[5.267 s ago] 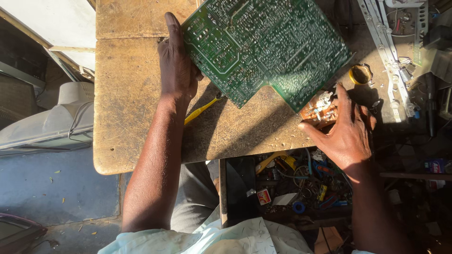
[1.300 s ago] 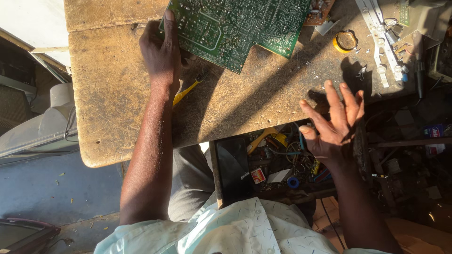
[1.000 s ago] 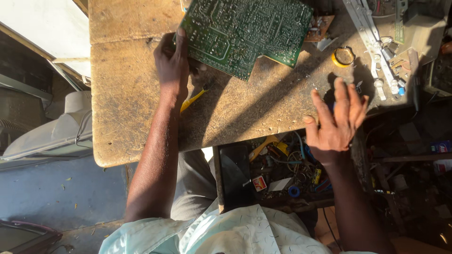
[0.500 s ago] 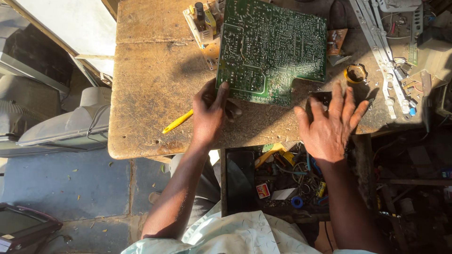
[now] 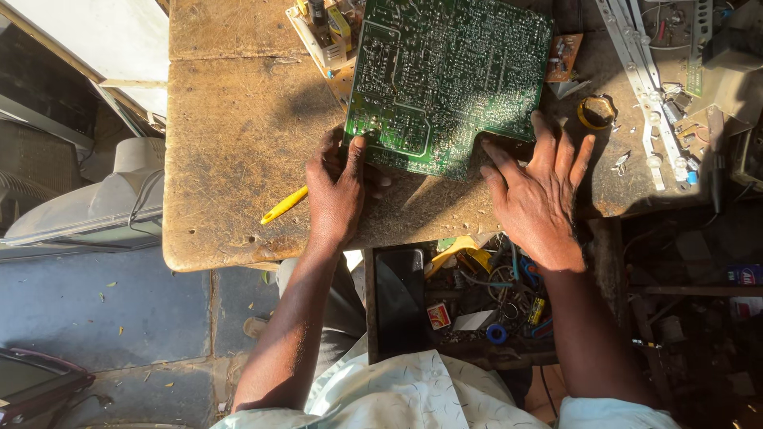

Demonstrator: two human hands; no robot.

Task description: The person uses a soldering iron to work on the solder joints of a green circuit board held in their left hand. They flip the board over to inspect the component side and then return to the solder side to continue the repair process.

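Head view: both hands [image 5: 338,191] at circuit board [image 5: 449,79].
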